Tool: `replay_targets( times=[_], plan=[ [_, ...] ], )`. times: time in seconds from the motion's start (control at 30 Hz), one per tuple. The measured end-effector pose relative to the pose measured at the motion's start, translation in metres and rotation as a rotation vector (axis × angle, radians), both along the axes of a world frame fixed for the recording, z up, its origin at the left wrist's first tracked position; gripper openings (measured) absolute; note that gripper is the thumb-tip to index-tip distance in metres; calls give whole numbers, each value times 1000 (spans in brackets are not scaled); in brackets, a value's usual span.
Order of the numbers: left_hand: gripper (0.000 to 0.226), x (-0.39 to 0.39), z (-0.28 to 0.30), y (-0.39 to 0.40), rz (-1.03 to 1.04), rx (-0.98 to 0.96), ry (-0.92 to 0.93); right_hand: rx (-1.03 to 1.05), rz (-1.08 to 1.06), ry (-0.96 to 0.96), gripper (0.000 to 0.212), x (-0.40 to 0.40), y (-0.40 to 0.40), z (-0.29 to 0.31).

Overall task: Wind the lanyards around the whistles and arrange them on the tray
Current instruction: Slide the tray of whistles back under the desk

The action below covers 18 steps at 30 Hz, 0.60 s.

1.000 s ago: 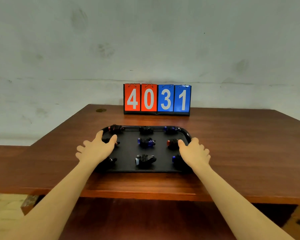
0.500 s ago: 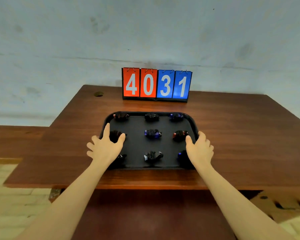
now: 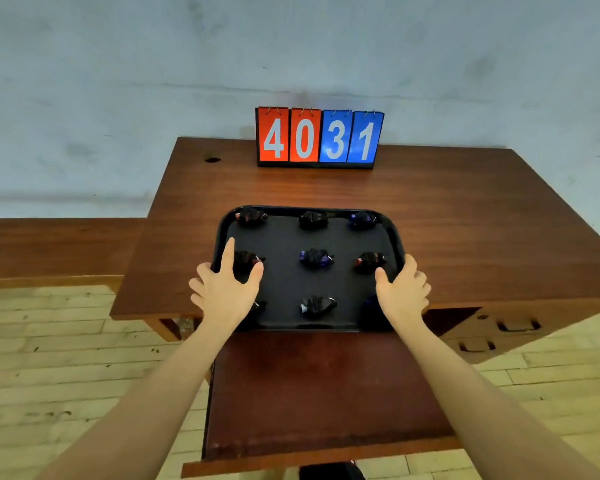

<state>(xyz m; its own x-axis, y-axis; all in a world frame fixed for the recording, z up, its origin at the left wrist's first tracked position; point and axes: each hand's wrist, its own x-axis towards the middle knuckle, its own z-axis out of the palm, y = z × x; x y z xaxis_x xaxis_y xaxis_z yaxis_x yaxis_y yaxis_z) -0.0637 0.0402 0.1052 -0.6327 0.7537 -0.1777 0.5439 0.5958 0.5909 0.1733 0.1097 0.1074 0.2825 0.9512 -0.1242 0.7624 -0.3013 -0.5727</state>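
Partly hidden: lower-left wound whistle [image 3: 258, 305], covered by the left hand [image 3: 226, 290] save for a sliver with a ring, and lower-right wound whistle [image 3: 368, 306], a dark blue blur behind the right hand [image 3: 403, 291]. Hard to tell which end is the mouthpiece on most bundles, black lanyard wrapping over each body. Laid out in three rows of three on the black tray [image 3: 326, 211] at frame centre, long axes running left-right across the picture. Top row: whistle with a red tip [image 3: 251, 216], black one [image 3: 313, 219], blue one [image 3: 362, 219], close to the far rim. Middle row: red-tipped bundle [image 3: 247, 260] between the left thumb and forefinger, blue-ended whistle [image 3: 316, 258] in the centre, red-ended one [image 3: 369, 261] just above the right thumb. Bottom centre: black whistle with a white end [image 3: 316, 305] pointing left, ring to the right. Left hand spread, fingers straight, resting over the tray's left rim. Right hand relaxed, thumb on the tray's surface, fingers over the right rim. Wooden desk [image 3: 465, 220] under the tray; flip scoreboard [image 3: 319, 136] reading 4031 at upper centre.
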Motion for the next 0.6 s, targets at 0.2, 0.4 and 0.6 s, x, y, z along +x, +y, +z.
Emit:
replay_targets(
  times=[0.2,0.4,0.6],
  plan=[
    [67,14,-20,-44,38,26,-16,-70,-66,5,69,8,-32,-14],
    [65,32,-55,-85,31,75,-164,-147,-44,-25,64,34,-61,-33],
    [61,65,-62,-111,68,32,-187,-195,-78,9,64,65,-89,-50]
  ],
)
